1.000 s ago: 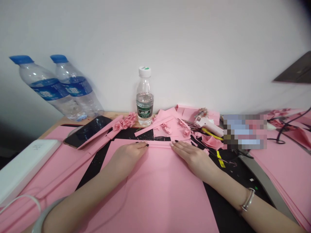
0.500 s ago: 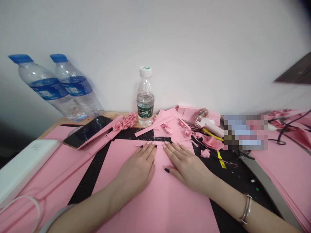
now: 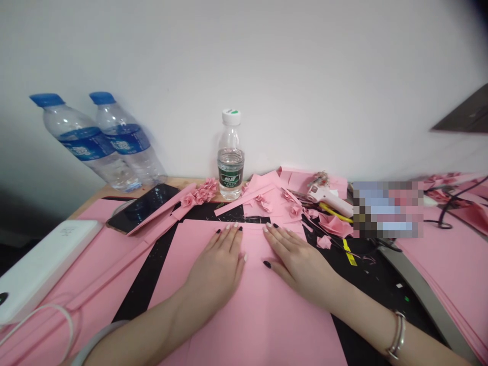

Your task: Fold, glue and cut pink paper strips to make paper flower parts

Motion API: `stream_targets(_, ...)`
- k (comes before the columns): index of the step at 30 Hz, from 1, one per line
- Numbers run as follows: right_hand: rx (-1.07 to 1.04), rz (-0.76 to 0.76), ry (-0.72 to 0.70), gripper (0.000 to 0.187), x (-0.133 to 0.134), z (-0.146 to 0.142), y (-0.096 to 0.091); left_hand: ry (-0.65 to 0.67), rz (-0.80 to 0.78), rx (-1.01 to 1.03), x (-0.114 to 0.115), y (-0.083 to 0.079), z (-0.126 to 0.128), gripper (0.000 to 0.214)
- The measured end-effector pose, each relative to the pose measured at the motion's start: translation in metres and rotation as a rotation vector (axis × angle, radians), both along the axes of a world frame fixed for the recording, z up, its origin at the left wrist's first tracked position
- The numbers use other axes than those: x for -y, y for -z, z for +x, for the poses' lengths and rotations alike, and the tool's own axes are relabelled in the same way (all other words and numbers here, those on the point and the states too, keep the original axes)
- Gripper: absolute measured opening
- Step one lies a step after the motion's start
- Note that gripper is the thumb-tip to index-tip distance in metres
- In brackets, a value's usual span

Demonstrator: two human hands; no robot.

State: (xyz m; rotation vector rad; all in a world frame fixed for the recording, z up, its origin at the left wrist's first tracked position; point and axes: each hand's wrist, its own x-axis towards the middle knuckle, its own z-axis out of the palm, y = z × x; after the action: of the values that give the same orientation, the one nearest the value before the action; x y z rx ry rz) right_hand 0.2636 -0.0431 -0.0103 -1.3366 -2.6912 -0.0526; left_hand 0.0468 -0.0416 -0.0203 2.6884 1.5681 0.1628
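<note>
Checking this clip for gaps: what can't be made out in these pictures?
Head view:
- Items right of the hot glue gun: covered by a pixelated patch.
- Pink sheet: its near end is cut off by the bottom edge; the left hand and right hand hide parts of it.
- Dark object: cut off by the top-right frame edge, kind unclear.
- Small water bottle's label: too small to read.

Matt pink paper (image 3: 263,315) beneath the left hand (image 3: 215,269) and right hand (image 3: 299,267); glossy clear plastic bottle (image 3: 231,173) beyond them; polished metal bangle (image 3: 397,335) behind the right hand.
</note>
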Motion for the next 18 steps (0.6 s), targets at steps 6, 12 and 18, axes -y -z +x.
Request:
stream_targets(6,0.117,0.174,0.114,0.055,0.011,0.01,0.004,-0.101,0.036,-0.106,0.0,0.0,-0.008,0.052)
stream_targets(12,0.153,0.276,0.179,0.046,0.013,0.02,0.002,-0.103,0.12,-0.135,-0.005,-0.003,-0.014,0.046)
stream_targets(18,-0.058,0.264,0.2,0.025,-0.008,0.028,-0.001,-0.028,0.185,0.11,-0.026,-0.018,-0.022,0.036)
